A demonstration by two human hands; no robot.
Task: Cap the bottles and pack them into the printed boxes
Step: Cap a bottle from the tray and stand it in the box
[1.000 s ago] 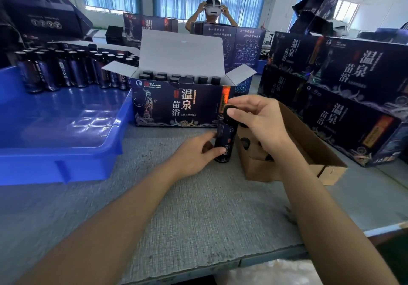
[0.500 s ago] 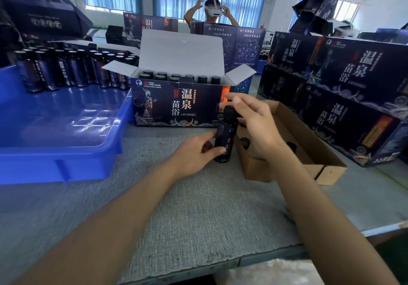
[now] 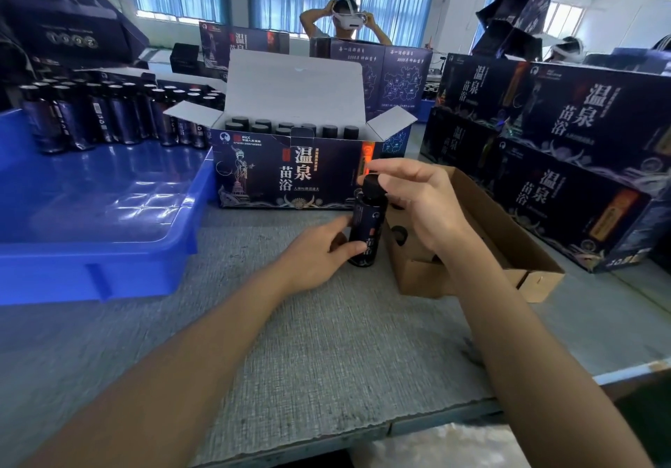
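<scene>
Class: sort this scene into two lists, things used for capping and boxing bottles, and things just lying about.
In use: bottle, held by left hand; cap, gripped by right hand; open box; waiting bottles; brown carton.
Lying about: shut boxes on the right; dark box, upper left; person behind with headset.

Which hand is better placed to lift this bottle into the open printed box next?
Left, probably: the left hand grips the bottle round its body, just in front of the open printed box, while the right hand only pinches the cap.
</scene>
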